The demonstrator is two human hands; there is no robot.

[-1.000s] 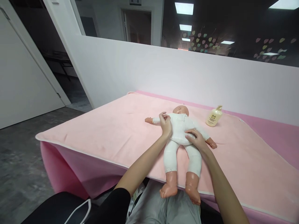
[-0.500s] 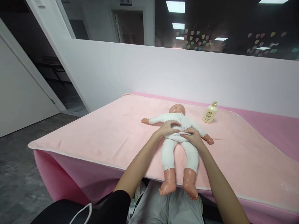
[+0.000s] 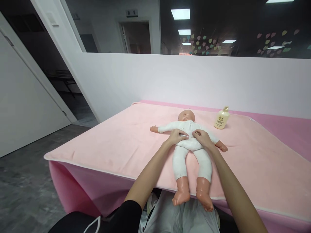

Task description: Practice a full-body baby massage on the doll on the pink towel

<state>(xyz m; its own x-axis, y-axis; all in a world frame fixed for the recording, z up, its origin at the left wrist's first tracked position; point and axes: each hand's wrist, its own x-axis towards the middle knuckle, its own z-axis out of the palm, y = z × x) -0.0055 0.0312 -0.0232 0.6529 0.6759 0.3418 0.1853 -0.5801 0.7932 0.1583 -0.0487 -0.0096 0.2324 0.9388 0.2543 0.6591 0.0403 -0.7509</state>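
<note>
A baby doll (image 3: 189, 126) with a white cloth body lies on its back, head away from me and feet over the table's near edge. White padded cloth, which looks like a diaper (image 3: 188, 144), wraps its hips. My left hand (image 3: 178, 136) is closed at the doll's left-side waist in view, thumb and fingers pinching the diaper's upper edge. On the opposite side of the belly, my right hand (image 3: 202, 137) is closed in a pinch with curled fingertips. What lies between those fingertips is too small to make out.
A pale yellow pump bottle (image 3: 221, 118) stands beyond the doll to the right. Pink blanket (image 3: 109, 145) covers the table and hangs over its front. Behind rises a white wall (image 3: 116, 77) with glass above; a door (image 3: 26, 97) is at left.
My right hand has moved up from the diaper's front towards the belly, its fingers now curled. My left hand stays at the waist. The diaper's front appears flatter; the view has tilted slightly.
</note>
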